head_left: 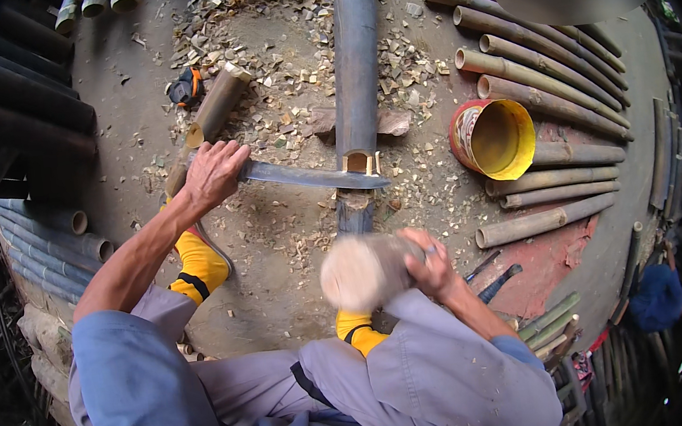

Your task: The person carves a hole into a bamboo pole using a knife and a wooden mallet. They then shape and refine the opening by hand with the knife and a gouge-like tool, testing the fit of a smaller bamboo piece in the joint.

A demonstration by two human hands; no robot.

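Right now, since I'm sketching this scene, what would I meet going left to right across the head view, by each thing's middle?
Stacked poles, left hand, knife, long dark pole, right hand, yellow-rimmed bucket.

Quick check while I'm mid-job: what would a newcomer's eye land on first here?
Probably the long knife in the left hand, its blade crossing the dark bamboo pole at center, beside a cut notch. Next, the blurred wooden block in the right hand, lower center. Then the bright yellow-rimmed bucket, right of the pole, near the rows of bamboo.
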